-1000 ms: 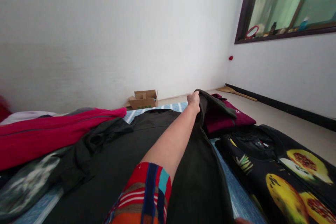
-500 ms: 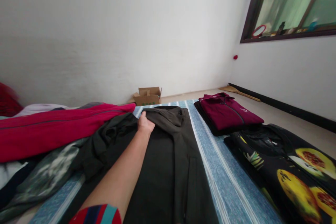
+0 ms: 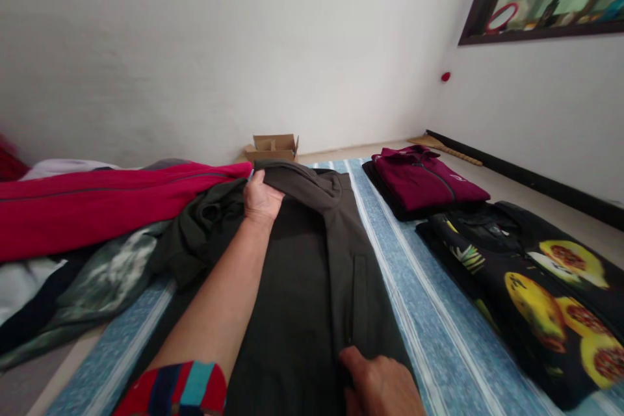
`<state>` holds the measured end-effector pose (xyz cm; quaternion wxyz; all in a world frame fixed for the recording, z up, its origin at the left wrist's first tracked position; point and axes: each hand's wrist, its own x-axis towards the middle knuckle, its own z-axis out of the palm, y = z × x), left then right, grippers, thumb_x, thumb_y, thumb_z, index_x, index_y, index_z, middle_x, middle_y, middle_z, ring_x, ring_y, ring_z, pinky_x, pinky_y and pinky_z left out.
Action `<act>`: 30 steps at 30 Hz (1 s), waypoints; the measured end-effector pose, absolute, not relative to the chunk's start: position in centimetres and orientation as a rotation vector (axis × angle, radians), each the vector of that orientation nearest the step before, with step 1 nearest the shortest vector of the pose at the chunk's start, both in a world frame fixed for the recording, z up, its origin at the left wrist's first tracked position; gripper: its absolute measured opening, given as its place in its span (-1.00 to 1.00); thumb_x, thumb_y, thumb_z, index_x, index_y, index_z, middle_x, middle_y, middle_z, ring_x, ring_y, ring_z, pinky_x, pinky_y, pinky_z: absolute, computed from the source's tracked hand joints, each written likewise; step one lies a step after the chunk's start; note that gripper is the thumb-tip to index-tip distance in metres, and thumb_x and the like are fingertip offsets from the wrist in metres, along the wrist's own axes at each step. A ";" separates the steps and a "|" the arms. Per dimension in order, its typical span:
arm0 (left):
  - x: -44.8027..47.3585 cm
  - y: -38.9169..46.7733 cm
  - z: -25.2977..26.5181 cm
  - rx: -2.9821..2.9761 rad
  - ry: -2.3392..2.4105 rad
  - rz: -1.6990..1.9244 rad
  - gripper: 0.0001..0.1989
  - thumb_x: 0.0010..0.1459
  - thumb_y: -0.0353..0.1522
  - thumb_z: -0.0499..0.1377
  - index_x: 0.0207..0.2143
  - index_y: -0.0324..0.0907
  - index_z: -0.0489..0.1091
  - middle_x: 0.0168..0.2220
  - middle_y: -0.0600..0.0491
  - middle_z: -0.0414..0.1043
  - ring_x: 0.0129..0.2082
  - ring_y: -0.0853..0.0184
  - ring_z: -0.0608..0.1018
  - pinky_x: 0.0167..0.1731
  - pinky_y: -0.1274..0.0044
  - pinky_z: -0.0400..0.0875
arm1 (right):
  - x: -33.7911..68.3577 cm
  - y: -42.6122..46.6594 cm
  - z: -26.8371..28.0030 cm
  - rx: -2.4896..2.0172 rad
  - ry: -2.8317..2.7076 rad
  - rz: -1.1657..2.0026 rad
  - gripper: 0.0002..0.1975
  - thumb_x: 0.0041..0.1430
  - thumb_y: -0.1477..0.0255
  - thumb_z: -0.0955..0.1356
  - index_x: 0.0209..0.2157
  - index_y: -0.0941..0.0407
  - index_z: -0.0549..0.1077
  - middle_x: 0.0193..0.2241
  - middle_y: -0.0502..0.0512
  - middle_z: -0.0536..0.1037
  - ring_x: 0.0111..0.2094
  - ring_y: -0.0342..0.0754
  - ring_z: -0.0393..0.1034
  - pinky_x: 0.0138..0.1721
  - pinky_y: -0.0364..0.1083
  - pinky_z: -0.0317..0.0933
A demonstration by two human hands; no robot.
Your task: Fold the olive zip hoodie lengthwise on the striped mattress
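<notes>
A dark olive-grey jacket (image 3: 297, 273) lies spread out in front of me, its front edge and a pocket slit facing up on the right. My left hand (image 3: 262, 198) is closed on the jacket's collar at the far end, lifting it slightly. Low in the view, my right hand (image 3: 383, 383) has its thumb and fingers pinched on the jacket's front edge near the hem, just under the pocket. Part of that hand is cut off by the frame. On the left, the jacket's rumpled sleeve (image 3: 205, 234) rests against other clothes.
At the left lies a heap with a red garment (image 3: 121, 205) and a camouflage-patterned one (image 3: 112, 279). To the right are a folded maroon top (image 3: 419, 179) and a folded black fruit-print garment (image 3: 517, 286) on the striped blue sheet (image 3: 390, 260). Behind stands a cardboard box (image 3: 275, 146).
My right hand has come into view at the bottom and taken hold of the jacket's front edge. My left hand keeps its grip on the collar, shifted slightly left. The view has tilted down.
</notes>
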<state>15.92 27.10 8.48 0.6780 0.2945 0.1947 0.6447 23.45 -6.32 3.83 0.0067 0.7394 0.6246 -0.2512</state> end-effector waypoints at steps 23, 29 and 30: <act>11.2 25.5 4.2 0.725 0.821 1.229 -0.63 0.26 -0.25 -0.18 0.03 -0.22 0.15 0.08 -0.03 0.26 -0.03 0.29 0.37 0.02 0.14 0.20 | 26.4 -8.5 6.1 2.325 2.190 -1.359 -0.77 0.14 0.31 0.31 -0.20 0.10 0.46 -0.51 0.01 0.49 -0.48 -0.10 0.37 -0.50 -0.17 0.07; 9.9 24.2 2.7 0.739 0.951 1.110 -0.61 0.23 -0.29 -0.11 0.07 -0.26 0.11 -0.01 -0.08 0.30 -0.06 0.27 0.36 -0.03 0.23 0.26 | 28.0 -10.3 5.1 2.468 2.156 -1.847 -0.83 0.15 0.36 0.31 -0.24 0.11 0.46 -0.62 -0.10 0.35 -0.61 -0.24 0.17 -0.60 -0.24 0.02; 9.8 24.1 2.7 0.742 0.966 1.089 -0.61 0.23 -0.29 -0.09 0.07 -0.27 0.11 -0.04 -0.08 0.32 -0.06 0.26 0.36 -0.04 0.25 0.27 | 28.3 -10.7 4.8 2.558 2.127 -1.860 -0.82 0.16 0.36 0.30 -0.24 0.12 0.46 -0.63 -0.11 0.34 -0.62 -0.24 0.15 -0.61 -0.24 0.03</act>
